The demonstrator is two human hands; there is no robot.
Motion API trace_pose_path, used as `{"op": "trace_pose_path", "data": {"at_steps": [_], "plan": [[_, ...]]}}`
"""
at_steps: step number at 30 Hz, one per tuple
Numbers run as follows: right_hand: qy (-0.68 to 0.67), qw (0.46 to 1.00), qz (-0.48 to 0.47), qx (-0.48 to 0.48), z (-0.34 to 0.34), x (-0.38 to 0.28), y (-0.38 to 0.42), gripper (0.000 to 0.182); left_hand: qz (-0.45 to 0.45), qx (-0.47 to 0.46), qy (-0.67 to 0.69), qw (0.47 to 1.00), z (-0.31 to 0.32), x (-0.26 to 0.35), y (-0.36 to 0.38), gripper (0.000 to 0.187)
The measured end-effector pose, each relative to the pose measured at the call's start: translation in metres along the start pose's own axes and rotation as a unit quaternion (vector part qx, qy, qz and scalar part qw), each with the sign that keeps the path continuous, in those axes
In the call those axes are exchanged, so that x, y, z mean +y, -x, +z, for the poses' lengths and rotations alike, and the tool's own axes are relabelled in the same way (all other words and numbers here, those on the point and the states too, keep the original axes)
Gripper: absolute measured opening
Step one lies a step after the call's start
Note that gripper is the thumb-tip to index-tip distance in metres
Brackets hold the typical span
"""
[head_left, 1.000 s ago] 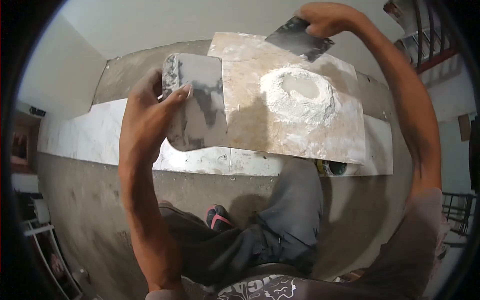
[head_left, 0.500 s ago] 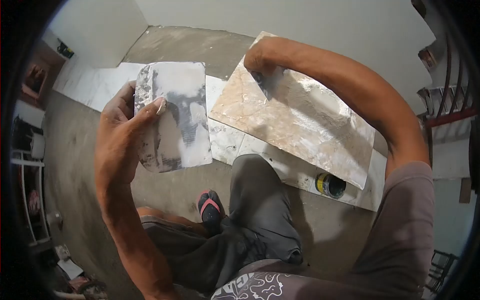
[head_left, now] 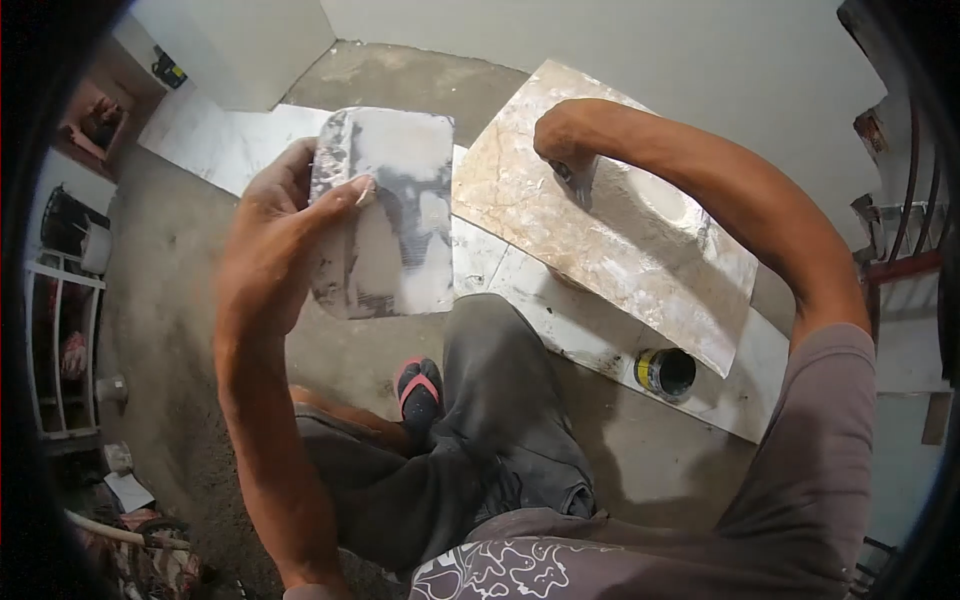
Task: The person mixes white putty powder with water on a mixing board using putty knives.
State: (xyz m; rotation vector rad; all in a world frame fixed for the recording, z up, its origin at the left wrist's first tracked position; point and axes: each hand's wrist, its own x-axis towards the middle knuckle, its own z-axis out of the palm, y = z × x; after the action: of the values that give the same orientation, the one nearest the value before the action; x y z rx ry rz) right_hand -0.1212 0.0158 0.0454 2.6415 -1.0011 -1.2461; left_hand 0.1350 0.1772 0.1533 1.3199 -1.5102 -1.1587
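Note:
My left hand (head_left: pixel 268 235) grips a flat rectangular plate (head_left: pixel 425 230) by its left side, thumb on the near face. White paste and grey smears cover that plate, which is tilted up toward me. On the right, my right hand (head_left: pixel 562 132) is closed around a tool, apparently a scraper (head_left: pixel 577 188), its dark blade pointing down at a beige marbled tile (head_left: pixel 510 215). The handle is hidden in my fist. A patch of white powder or paste (head_left: pixel 665 198) lies on the tile, partly behind my forearm.
A dark open can (head_left: pixel 665 374) with a yellow label stands below the tile's near edge. White slabs (head_left: pixel 500 262) run beneath the tile. My sandalled foot (head_left: pixel 418 390) rests on the grey floor. A white rack (head_left: pixel 62 340) stands far left; railings are at right.
The view has shifted, so most things sit elsewhere in it. My right hand and the scraper have moved a little over the tile toward the white patch. My left hand still holds the plate.

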Motion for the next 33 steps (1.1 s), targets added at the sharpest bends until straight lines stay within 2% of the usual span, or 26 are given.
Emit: {"op": "trace_pose_path", "data": {"at_steps": [2,3,7,10,16,20,24,25,27,33], "plan": [[0.004,0.999,0.027,0.021,-0.007,0.001,0.019,0.024,-0.001,-0.009,0.020,1.000,-0.001,0.004,0.004,0.039],[0.003,0.999,0.029,0.032,-0.008,0.003,0.026,0.023,-0.007,-0.030,-0.002,1.000,-0.005,0.005,0.003,0.047],[-0.027,0.993,0.040,0.103,-0.014,0.009,0.064,0.019,-0.010,-0.064,-0.033,0.997,0.000,0.026,0.007,0.044],[-0.081,0.984,0.084,0.132,-0.015,0.012,0.086,0.019,-0.013,-0.091,-0.059,0.994,-0.001,0.034,0.005,0.042],[-0.067,0.976,0.114,0.173,-0.021,0.026,0.111,0.029,-0.041,-0.121,-0.031,0.991,-0.017,0.010,-0.015,0.042],[-0.096,0.958,0.169,0.211,-0.019,0.034,0.121,0.029,-0.028,-0.111,-0.021,0.993,-0.020,-0.013,-0.027,0.041],[-0.168,0.944,0.257,0.117,-0.044,0.029,0.122,0.034,0.001,-0.119,0.020,0.993,-0.015,-0.023,-0.030,0.040],[-0.169,0.945,0.246,0.131,-0.040,0.038,0.114,0.034,0.001,-0.119,0.026,0.992,-0.016,-0.024,-0.031,0.039],[-0.173,0.946,0.221,0.159,-0.019,0.072,0.087,0.036,-0.007,-0.122,0.019,0.992,-0.015,-0.023,-0.030,0.038],[-0.182,0.943,0.266,0.082,0.035,0.135,0.030,0.037,-0.017,-0.121,0.002,0.993,-0.019,-0.021,-0.027,0.039]]}}
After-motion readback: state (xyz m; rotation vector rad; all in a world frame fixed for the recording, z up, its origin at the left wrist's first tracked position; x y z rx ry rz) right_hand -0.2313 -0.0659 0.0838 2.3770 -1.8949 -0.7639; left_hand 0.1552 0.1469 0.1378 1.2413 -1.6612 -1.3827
